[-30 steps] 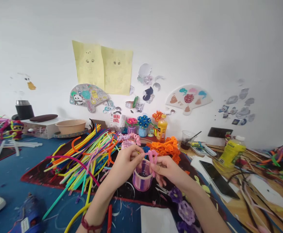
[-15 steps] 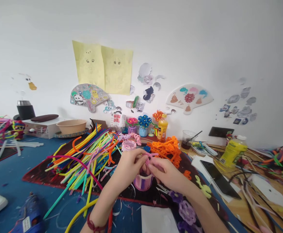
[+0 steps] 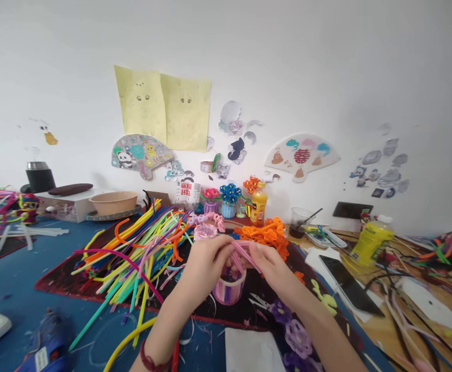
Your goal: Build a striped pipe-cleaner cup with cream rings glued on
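Pink pipe cleaners (image 3: 245, 251) stretch between my two hands above a pink and purple striped pot (image 3: 229, 290). My left hand (image 3: 211, 259) is closed on them at their left end, its fingertips partly hidden. On the other side, my right hand (image 3: 267, 262) pinches the strands with thumb and fingers. The pot stands upright on the dark mat just below the hands, its rim showing. A second pink pot (image 3: 205, 231) is behind my left hand, with a curly pink piece (image 3: 214, 221) near it.
Many coloured pipe cleaners (image 3: 133, 258) lie at left. Orange pieces (image 3: 266, 235) sit behind my right hand, purple flowers (image 3: 298, 338) near my right forearm. A phone (image 3: 352, 285), a yellow bottle (image 3: 373, 240) and a blue glue gun (image 3: 49, 343) are farther out.
My right hand has moved slightly right, away from my left hand. More of the pink pipe cleaners now shows between them, in a bent shape.
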Tool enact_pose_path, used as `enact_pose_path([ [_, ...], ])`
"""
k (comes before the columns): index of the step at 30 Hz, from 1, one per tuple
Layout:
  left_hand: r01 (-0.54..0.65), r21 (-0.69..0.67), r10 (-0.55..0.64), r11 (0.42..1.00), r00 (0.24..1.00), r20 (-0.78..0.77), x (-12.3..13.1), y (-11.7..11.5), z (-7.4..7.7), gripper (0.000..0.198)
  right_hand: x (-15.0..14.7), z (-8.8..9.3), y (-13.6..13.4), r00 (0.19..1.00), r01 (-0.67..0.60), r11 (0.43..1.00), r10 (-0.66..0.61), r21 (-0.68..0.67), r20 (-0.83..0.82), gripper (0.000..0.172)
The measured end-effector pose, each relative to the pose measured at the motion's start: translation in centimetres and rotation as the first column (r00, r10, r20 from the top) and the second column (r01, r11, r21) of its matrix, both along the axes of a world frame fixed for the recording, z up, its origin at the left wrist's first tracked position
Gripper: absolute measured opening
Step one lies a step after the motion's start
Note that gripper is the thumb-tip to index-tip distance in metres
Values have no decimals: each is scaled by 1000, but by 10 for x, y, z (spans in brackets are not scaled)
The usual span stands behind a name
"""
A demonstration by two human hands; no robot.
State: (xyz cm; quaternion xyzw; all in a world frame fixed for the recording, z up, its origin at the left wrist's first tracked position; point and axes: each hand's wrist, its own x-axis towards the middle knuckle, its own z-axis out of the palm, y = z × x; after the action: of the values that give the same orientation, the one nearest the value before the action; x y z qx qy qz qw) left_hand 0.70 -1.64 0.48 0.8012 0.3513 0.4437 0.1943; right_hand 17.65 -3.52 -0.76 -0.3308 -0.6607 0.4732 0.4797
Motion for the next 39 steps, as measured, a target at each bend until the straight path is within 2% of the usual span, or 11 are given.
enact_pose_path([
  [4, 54, 7, -54, 998, 998, -41, 3, -2, -2, 25, -1, -2, 0, 1000, 27, 999, -27, -26, 2, 44],
  [8, 0, 11, 0, 1000, 999, -32, 4, -2, -2, 23, 1, -2, 1, 998, 41, 999, -41, -1, 55, 48],
  [13, -100, 10, 100, 995, 993, -69, 3, -3, -1, 25, 4, -2, 4, 994, 58, 998, -55, -34, 92, 51],
  [17, -136, -34, 134, 990, 990, -37, 3, -2, -1, 28, 4, -6, 6, 995, 63, 997, -60, -46, 75, 45],
  [24, 73, -225, -41, 972, 988, 146, 4, -2, 0, 25, 7, -8, 6, 995, 85, 991, -80, -103, 57, 43],
  [29, 180, -226, -129, 957, 966, 223, 1, -4, 4, 32, 10, 3, 1, 996, 55, 980, -67, -190, -57, 44],
  [32, 202, -200, -164, 959, 967, 194, -4, -5, 7, 30, 12, 7, -1, 995, -11, 971, -12, -238, -97, 44],
  [39, 191, -156, -157, 969, 965, 208, -8, -8, 11, 19, 18, 3, 1, 982, -151, 940, 107, -305, -156, 41],
])
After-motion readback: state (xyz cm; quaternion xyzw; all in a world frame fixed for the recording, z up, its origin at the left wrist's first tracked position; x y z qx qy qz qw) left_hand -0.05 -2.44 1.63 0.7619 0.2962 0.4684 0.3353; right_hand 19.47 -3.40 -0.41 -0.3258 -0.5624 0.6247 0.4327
